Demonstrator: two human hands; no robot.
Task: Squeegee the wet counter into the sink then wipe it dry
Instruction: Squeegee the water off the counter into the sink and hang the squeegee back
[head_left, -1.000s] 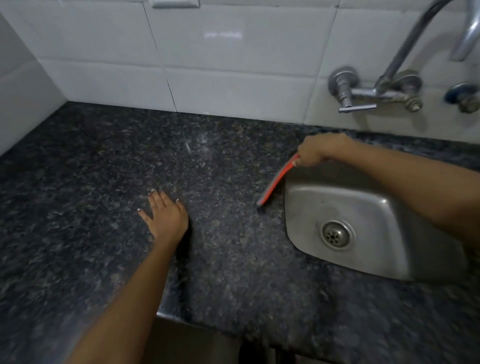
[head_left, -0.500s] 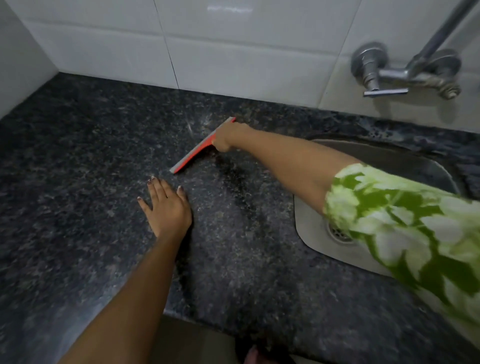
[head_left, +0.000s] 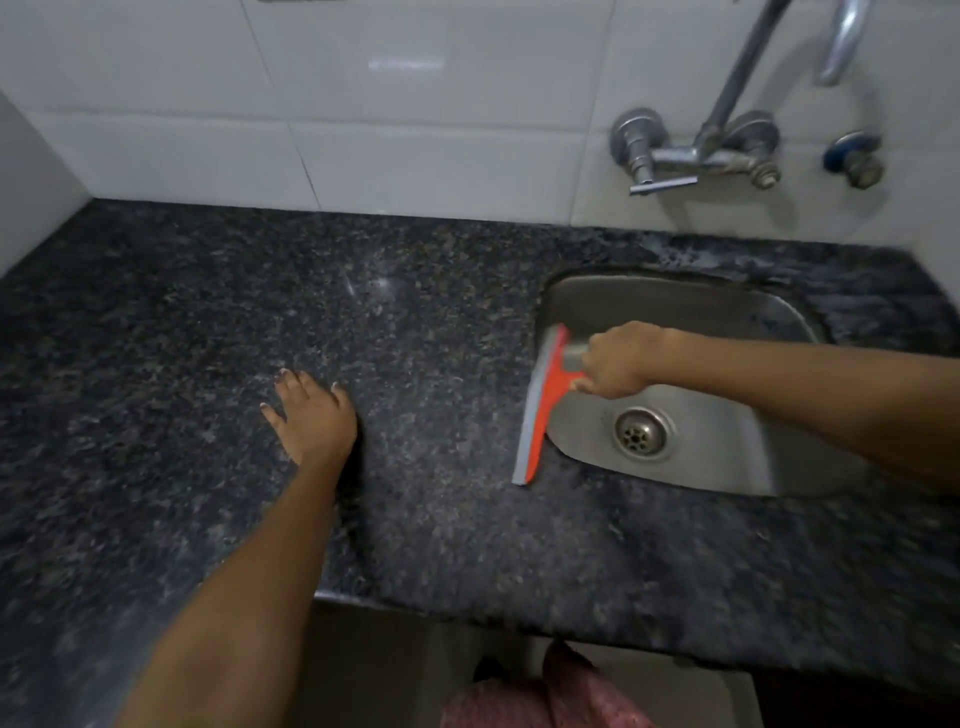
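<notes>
- Over on the left, the left hand lies flat on the dark speckled desk, fingers spread and straight, holding nothing; it looks like a brace for the body.
- Middle stretch of the desk: a dull sheen shows, though whether water is left there is too hard to tell.
- Now the squeegee! Orange body, grey blade, sitting right at the sink's left edge with its lower end on the stone and its upper end over the basin.
- The right hand has its fingers curled tight around the squeegee's handle, and the forearm reaches in across the sink.
- The steel sink, with its drain just beside the blade, waits to take the run-off; the wall tap hangs above.
- Judgement: this is the squeegee step, at the end of a pull where water gets tipped over the rim.
- Next move, I'd say: lift the blade, carry it out to an unswept strip on the left, press down evenly and draw toward the sink. No cloth is in view, so drying appears some way off.
</notes>
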